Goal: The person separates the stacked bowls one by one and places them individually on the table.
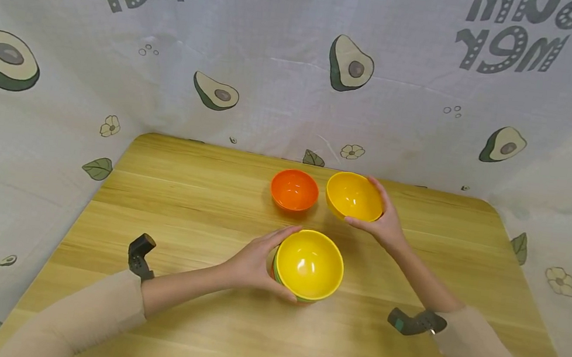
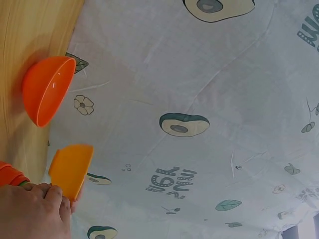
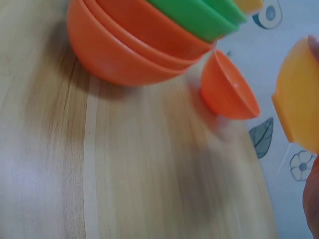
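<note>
My left hand [image 1: 257, 262] grips the side of a stack of nested bowls, with a yellow bowl [image 1: 309, 265] on top. Lower in that stack the right wrist view shows green bowls [image 3: 199, 17] and orange bowls [image 3: 114, 57]. In my right hand [image 1: 388, 221] is a separate amber-yellow bowl [image 1: 354, 197], held by the rim between thumb and fingers. It is raised off the table, its mouth facing up in the head view. Left of it, a single orange bowl [image 1: 294, 190] sits on the table, touched by neither hand.
The wooden table [image 1: 184, 190] has rounded far corners. Behind it hangs a white cloth [image 1: 277, 65] printed with avocados, leaves and flowers. A dark wrist camera [image 1: 141, 253] is on the left forearm, another camera [image 1: 415, 323] on the right.
</note>
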The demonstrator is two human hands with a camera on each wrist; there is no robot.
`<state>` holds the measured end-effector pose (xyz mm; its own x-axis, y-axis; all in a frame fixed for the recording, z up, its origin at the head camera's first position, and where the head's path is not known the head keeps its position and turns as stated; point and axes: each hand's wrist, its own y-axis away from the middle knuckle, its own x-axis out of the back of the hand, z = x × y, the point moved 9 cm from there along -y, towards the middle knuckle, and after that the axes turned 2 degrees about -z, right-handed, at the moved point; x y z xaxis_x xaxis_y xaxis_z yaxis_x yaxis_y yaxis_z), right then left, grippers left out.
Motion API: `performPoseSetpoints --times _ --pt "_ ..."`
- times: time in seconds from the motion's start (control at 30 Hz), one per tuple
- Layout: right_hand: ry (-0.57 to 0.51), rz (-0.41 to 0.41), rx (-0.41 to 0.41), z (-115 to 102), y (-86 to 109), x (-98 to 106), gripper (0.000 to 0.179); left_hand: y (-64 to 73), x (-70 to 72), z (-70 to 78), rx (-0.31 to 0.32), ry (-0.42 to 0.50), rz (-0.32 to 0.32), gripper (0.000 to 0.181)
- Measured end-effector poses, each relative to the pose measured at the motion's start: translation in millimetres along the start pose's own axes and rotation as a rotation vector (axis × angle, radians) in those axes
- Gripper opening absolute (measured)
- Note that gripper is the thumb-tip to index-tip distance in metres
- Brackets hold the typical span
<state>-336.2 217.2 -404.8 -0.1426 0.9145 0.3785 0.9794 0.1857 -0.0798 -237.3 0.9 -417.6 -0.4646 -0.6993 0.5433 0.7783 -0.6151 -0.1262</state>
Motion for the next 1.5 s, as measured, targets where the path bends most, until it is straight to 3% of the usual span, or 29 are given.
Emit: performPoseSetpoints --times 0.27,0.9,1.5 --pt "0.067 -0.002 -0.066 27.7 -14.4 -3.6 0.096 -0.6 -2.0 -3.6 0.024 0.018 -0.018 0.11" --pt "0.186 0.045 -0.144 67.6 -31.4 -5.9 0.104 0.2 -1.8 -3.2 0.025 0.035 -0.024 0.111" --pt "0.208 0.086 -0.094 84.5 -33.1 -12.1 0.108 -0.5 -2.1 -3.6 0.017 0.034 -0.011 0.111"
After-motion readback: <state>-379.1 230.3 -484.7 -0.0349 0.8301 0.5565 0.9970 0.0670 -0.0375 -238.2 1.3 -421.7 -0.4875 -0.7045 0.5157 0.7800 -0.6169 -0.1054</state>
